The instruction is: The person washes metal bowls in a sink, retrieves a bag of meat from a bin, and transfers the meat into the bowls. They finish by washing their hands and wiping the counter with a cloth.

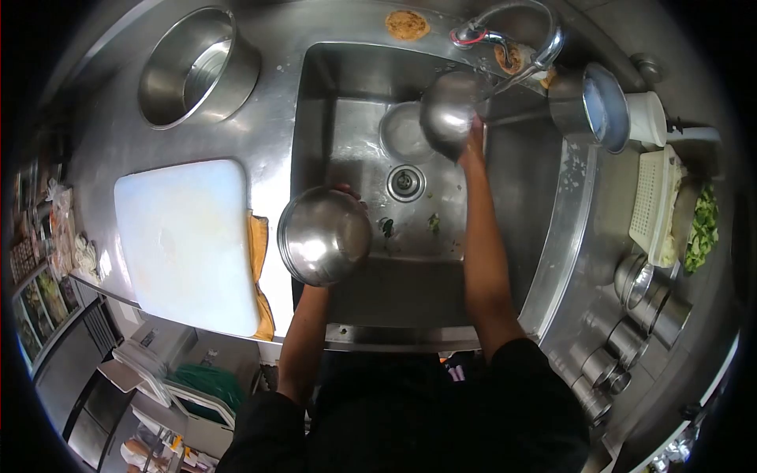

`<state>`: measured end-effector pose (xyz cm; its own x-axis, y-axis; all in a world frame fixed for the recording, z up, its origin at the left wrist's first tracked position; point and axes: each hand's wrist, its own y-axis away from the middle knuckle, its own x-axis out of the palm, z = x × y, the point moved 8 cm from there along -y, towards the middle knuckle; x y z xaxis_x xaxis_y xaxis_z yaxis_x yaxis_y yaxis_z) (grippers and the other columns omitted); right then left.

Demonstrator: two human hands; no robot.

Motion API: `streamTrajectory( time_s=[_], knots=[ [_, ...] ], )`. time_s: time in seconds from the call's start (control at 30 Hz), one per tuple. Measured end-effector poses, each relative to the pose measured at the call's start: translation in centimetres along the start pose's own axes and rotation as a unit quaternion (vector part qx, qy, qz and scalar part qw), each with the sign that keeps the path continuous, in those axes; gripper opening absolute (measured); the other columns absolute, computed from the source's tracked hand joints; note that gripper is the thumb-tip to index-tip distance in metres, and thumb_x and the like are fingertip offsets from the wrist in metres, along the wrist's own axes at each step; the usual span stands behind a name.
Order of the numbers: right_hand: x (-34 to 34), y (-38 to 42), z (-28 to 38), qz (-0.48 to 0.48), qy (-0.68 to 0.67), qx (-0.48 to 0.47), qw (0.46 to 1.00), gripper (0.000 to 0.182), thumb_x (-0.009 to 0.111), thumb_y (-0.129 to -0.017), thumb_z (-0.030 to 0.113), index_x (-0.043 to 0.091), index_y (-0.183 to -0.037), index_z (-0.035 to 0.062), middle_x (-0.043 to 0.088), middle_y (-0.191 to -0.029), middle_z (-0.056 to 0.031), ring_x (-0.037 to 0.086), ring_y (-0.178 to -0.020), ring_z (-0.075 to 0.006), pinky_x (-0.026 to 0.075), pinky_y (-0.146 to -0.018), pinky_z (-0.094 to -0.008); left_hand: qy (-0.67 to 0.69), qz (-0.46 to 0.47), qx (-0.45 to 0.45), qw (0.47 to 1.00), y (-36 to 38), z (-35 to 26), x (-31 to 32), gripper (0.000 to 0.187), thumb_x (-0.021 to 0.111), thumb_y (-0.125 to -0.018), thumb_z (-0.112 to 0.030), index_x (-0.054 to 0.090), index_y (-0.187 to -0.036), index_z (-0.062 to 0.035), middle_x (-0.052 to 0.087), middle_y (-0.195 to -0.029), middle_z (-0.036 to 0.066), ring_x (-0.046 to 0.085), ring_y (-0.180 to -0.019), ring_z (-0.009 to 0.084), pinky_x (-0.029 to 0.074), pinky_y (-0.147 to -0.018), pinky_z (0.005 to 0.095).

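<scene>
My left hand [347,190] grips a shiny metal bowl [325,236] over the left side of the sink [359,268]. The bowl is turned with its rounded underside up and covers most of the hand; only some fingertips show at its far edge. Beneath the faucet [544,59], my right hand [475,135] is closed on the edge of a second metal bowl [451,118], tilted with its outside toward me. Partly behind that bowl, a round metal dish [406,134] lies on the sink floor. Green leaf scraps [385,227] lie near the drain [406,184].
Left of the sink are a large metal pot [197,71] and a white cutting board [185,244] with an orange cloth [259,268] under its edge. A brown scrubber [407,25] sits behind the basin. On the right stand a white basket [654,206], chopped greens [702,229] and metal containers [627,343].
</scene>
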<state>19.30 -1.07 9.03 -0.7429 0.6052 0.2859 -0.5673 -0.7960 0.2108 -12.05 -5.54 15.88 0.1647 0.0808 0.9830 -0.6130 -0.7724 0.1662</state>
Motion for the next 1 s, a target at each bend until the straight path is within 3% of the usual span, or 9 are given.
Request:
streamTrajectory(
  time_s=[0.27, 0.4, 0.47, 0.53, 0.67, 0.73, 0.8, 0.87, 1.0],
  knots=[
    [-4.9, 5.9, -0.4, 0.048, 0.425, 0.060, 0.902, 0.024, 0.060, -0.086, 0.014, 0.059, -0.105, -0.0013, 0.065, -0.084, -0.0066, 0.059, -0.071, -0.0124, 0.046, -0.065, -0.0266, 0.014, -0.034, -0.014, 0.999, 0.0, 0.1, -3.8, 0.074, 0.050, -0.087, -0.050, 0.032, -0.132, 0.0060, 0.043, -0.125, 0.025, 0.046, -0.116, 0.0358, 0.049, -0.092, 0.0448],
    [-8.3, 4.1, -1.6, -0.135, 0.275, 0.007, 0.952, 0.027, 0.058, -0.089, 0.017, 0.057, -0.111, 0.0019, 0.065, -0.093, -0.0052, 0.056, -0.064, -0.0134, 0.047, -0.062, -0.0288, -0.051, 0.037, -0.018, 0.998, -0.3, 0.0, -2.3, 0.073, 0.048, -0.088, -0.051, 0.030, -0.134, 0.0041, 0.039, -0.132, 0.025, 0.041, -0.122, 0.0371, 0.045, -0.095, 0.0475],
    [-7.1, 5.7, -5.9, -0.186, -0.003, 0.185, 0.965, 0.037, 0.058, -0.090, 0.024, 0.049, -0.122, 0.0076, 0.059, -0.107, -0.0052, 0.058, -0.089, -0.0123, 0.046, -0.072, -0.0225, -0.052, -0.016, -0.008, 0.998, 0.0, 0.3, -3.4, 0.072, 0.047, -0.089, -0.051, 0.030, -0.134, 0.0029, 0.037, -0.134, 0.025, 0.040, -0.124, 0.0373, 0.043, -0.097, 0.0484],
    [-4.9, 4.1, -8.4, -0.076, -0.179, 0.097, 0.976, 0.051, 0.055, -0.089, 0.036, 0.041, -0.130, 0.0078, 0.049, -0.124, -0.0133, 0.051, -0.107, -0.0256, 0.048, -0.086, -0.0387, -0.051, -0.068, 0.004, 0.996, -0.2, 0.7, -4.2, 0.072, 0.045, -0.089, -0.051, 0.030, -0.135, 0.0018, 0.036, -0.136, 0.025, 0.039, -0.125, 0.0375, 0.041, -0.099, 0.0494],
    [7.1, 5.8, 3.5, 0.363, -0.536, 0.055, 0.760, 0.059, 0.053, -0.087, 0.043, 0.042, -0.130, 0.0038, 0.045, -0.123, -0.0281, 0.051, -0.106, -0.0363, 0.048, -0.087, -0.0402, -0.085, -0.022, -0.014, 0.996, -0.7, 1.5, -1.4, 0.065, 0.044, -0.091, -0.047, 0.031, -0.136, -0.0022, 0.035, -0.138, 0.021, 0.038, -0.126, 0.0358, 0.036, -0.103, 0.0493],
    [5.9, 5.4, 3.9, 0.369, -0.478, 0.075, 0.794, 0.050, 0.060, -0.086, 0.032, 0.046, -0.125, 0.0034, 0.049, -0.120, -0.0228, 0.052, -0.104, -0.0323, 0.051, -0.083, -0.0385, -0.100, -0.019, 0.007, 0.995, -1.2, 1.9, -0.7, 0.060, 0.045, -0.093, -0.042, 0.031, -0.135, -0.0024, 0.036, -0.137, 0.020, 0.041, -0.124, 0.0351, 0.038, -0.103, 0.0471],
    [-1.4, 4.7, 2.7, -0.053, -0.179, -0.111, 0.976, 0.035, 0.067, -0.081, 0.015, 0.054, -0.111, 0.0040, 0.053, -0.115, -0.0166, 0.054, -0.103, -0.0282, 0.050, -0.084, -0.0375, -0.115, -0.026, 0.028, 0.993, -1.9, 2.2, -0.7, 0.058, 0.044, -0.093, -0.041, 0.031, -0.136, -0.0034, 0.035, -0.138, 0.018, 0.039, -0.125, 0.0338, 0.035, -0.105, 0.0467],
    [-2.6, 7.7, 3.8, -0.149, -0.094, -0.080, 0.981, 0.032, 0.064, -0.076, -0.006, 0.053, -0.106, -0.0012, 0.058, -0.113, -0.0188, 0.058, -0.104, -0.0283, 0.048, -0.087, -0.0337, -0.076, -0.039, 0.031, 0.996, -2.8, 3.0, -0.3, 0.060, 0.045, -0.092, -0.043, 0.031, -0.137, -0.0067, 0.032, -0.141, 0.017, 0.034, -0.129, 0.0337, 0.031, -0.106, 0.0494],
    [7.9, 16.9, 9.5, 0.200, 0.332, -0.299, 0.872, 0.018, 0.069, -0.081, 0.010, 0.057, -0.093, 0.0036, 0.061, -0.103, -0.0107, 0.059, -0.097, -0.0220, 0.046, -0.087, -0.0349, -0.356, 0.025, 0.080, 0.931, -3.4, 1.8, -3.5, 0.059, 0.046, -0.091, -0.042, 0.030, -0.139, -0.0099, 0.033, -0.141, 0.014, 0.031, -0.131, 0.0313, 0.029, -0.108, 0.0470]
  ],
)
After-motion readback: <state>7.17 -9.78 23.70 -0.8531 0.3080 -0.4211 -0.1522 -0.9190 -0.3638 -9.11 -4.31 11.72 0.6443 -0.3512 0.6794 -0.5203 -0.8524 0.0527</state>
